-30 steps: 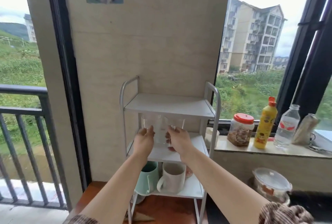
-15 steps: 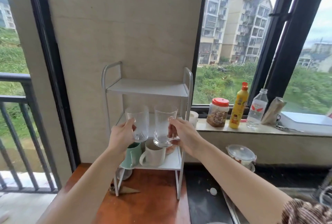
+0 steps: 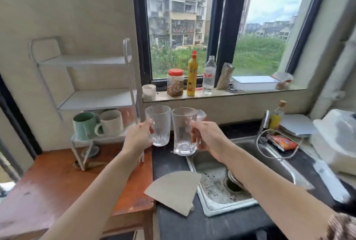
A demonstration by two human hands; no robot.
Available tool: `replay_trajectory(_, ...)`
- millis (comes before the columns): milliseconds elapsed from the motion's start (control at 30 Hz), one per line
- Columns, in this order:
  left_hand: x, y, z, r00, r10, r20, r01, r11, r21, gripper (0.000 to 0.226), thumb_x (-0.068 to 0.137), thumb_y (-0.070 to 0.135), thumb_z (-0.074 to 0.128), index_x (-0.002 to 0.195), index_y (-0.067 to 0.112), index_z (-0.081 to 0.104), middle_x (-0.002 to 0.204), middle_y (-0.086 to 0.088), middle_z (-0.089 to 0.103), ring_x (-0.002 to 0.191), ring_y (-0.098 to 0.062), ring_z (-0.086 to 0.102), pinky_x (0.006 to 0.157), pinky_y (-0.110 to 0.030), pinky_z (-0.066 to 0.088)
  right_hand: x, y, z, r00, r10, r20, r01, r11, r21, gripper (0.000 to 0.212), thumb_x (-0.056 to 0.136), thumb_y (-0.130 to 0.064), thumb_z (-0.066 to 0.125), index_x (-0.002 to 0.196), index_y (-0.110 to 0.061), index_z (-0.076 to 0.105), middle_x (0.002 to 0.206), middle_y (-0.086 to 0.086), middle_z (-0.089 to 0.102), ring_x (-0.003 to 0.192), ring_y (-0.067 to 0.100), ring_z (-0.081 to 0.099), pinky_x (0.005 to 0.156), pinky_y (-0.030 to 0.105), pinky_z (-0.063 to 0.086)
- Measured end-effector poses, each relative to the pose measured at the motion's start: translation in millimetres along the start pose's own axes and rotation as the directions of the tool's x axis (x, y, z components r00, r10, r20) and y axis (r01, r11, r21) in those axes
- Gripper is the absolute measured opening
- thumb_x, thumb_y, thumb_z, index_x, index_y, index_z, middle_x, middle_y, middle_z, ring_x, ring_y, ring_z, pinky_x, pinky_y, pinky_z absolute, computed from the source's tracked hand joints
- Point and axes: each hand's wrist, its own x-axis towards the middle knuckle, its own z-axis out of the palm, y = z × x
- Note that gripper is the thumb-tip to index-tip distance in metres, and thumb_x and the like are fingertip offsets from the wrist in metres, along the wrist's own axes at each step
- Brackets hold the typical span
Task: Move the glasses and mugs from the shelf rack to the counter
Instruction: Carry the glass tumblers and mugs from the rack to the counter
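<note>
My left hand (image 3: 137, 137) grips a clear ribbed glass (image 3: 158, 124), held upright in the air. My right hand (image 3: 209, 137) grips a taller clear glass mug (image 3: 184, 130) right beside it. Both glasses hang over the dark counter (image 3: 167, 164) between the white shelf rack (image 3: 96, 97) and the sink. On the rack's bottom shelf stand a green mug (image 3: 83, 125) and a white mug (image 3: 110, 122). The rack's top and middle shelves hold nothing.
The rack stands on a red-brown wooden table (image 3: 57, 182). A steel sink (image 3: 240, 174) lies right of the glasses, with a brown paper filter (image 3: 175, 191) on the counter in front. The windowsill (image 3: 221, 93) carries a jar, a yellow bottle and a water bottle.
Both hands have lifted the two glasses off the rack's middle shelf and carried them right, out over the dark counter. My view has swung right toward the sink.
</note>
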Motion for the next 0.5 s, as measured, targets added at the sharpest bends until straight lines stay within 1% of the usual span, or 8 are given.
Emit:
replay_trajectory(33, -11.7, -4.7, 19.9, 0.999, 0.018, 0.039, -0.019, 0.999, 0.045, 0.01, 0.093, 0.018, 0.054, 0.089, 0.012, 0.062, 0.085, -0.007, 0.055, 0.069, -0.019, 0.053, 0.074, -0.035, 0.052, -14.2, 9.4, -20.1, 1.0, 0.008, -0.028, -0.008, 1.0, 0.009, 0.031, 0.095, -0.026, 0.05, 0.068, -0.011, 0.056, 0.062, 0.006, 0.052, 0.054, 0.015, 0.045, 0.053, 0.027, 0.034)
replay_trajectory(67, -24.9, -8.8, 41.5, 0.998, 0.015, 0.066, -0.019, 0.998, 0.057, 0.009, 0.093, 0.018, 0.054, 0.092, 0.013, 0.061, 0.085, -0.005, 0.056, 0.072, -0.019, 0.053, 0.073, -0.034, 0.05, -28.3, 19.0, -40.2, 0.999, 0.015, -0.05, -0.015, 1.0, 0.017, 0.031, 0.095, -0.025, 0.05, 0.068, -0.012, 0.055, 0.062, 0.006, 0.052, 0.056, 0.016, 0.045, 0.054, 0.028, 0.033)
replay_trajectory(100, -39.1, -12.4, 63.3, 0.994, -0.012, 0.111, 0.006, 0.999, 0.053, 0.014, 0.093, 0.023, 0.054, 0.087, 0.012, 0.061, 0.082, -0.003, 0.056, 0.074, -0.02, 0.053, 0.075, -0.035, 0.049, -42.9, 29.1, -61.2, 0.997, 0.025, -0.073, -0.023, 0.999, 0.023, 0.03, 0.096, -0.025, 0.049, 0.069, -0.012, 0.055, 0.062, 0.006, 0.052, 0.058, 0.016, 0.045, 0.054, 0.028, 0.034)
replay_trajectory(167, -67.1, -19.9, 109.2, 0.983, -0.081, 0.162, 0.075, 0.996, 0.044, 0.029, 0.091, 0.028, 0.055, 0.068, 0.012, 0.059, 0.069, -0.003, 0.053, 0.068, -0.024, 0.053, 0.073, -0.04, 0.051, -71.9, 50.0, -103.4, 0.99, 0.051, -0.129, -0.047, 0.998, 0.032, 0.03, 0.095, -0.026, 0.05, 0.069, -0.014, 0.056, 0.063, 0.005, 0.053, 0.059, 0.016, 0.047, 0.055, 0.028, 0.035)
replay_trajectory(200, -81.7, -23.0, 132.2, 0.976, -0.112, 0.188, 0.106, 0.993, 0.042, 0.034, 0.09, 0.029, 0.056, 0.061, 0.011, 0.058, 0.064, -0.005, 0.051, 0.064, -0.024, 0.052, 0.069, -0.038, 0.049, -86.8, 60.3, -124.4, 0.984, 0.067, -0.164, -0.061, 0.997, 0.038, 0.03, 0.095, -0.027, 0.05, 0.068, -0.014, 0.057, 0.062, 0.004, 0.054, 0.058, 0.016, 0.048, 0.053, 0.028, 0.035)
replay_trajectory(267, -109.0, -28.0, 177.9, 0.952, -0.149, 0.267, 0.146, 0.989, 0.034, 0.036, 0.087, 0.032, 0.057, 0.059, 0.01, 0.058, 0.062, -0.005, 0.05, 0.059, -0.023, 0.05, 0.064, -0.034, 0.046, -116.9, 80.1, -164.9, 0.965, 0.1, -0.242, -0.088, 0.994, 0.058, 0.032, 0.094, -0.027, 0.052, 0.064, -0.015, 0.058, 0.058, 0.002, 0.055, 0.053, 0.014, 0.048, 0.049, 0.026, 0.034)
replay_trajectory(400, -158.3, -37.2, 272.4, 0.861, -0.201, 0.468, 0.187, 0.979, 0.076, 0.031, 0.09, 0.035, 0.053, 0.068, 0.015, 0.058, 0.07, 0.0, 0.055, 0.062, -0.016, 0.052, 0.073, -0.04, 0.05, -178.6, 114.0, -244.1, 0.886, 0.181, -0.427, -0.146, 0.983, 0.115, 0.029, 0.09, -0.026, 0.056, 0.063, -0.015, 0.056, 0.053, 0.001, 0.054, 0.046, 0.012, 0.048, 0.046, 0.022, 0.032)
replay_trajectory(500, -197.8, -39.9, 341.0, 0.787, -0.216, 0.577, 0.189, 0.976, 0.107, 0.027, 0.09, 0.032, 0.054, 0.069, 0.017, 0.058, 0.072, 0.0, 0.057, 0.062, -0.015, 0.053, 0.074, -0.038, 0.05, -224.7, 134.7, -298.7, 0.797, 0.242, -0.553, -0.184, 0.97, 0.16, 0.031, 0.09, -0.027, 0.056, 0.061, -0.015, 0.055, 0.055, 0.002, 0.053, 0.047, 0.012, 0.048, 0.049, 0.023, 0.033)
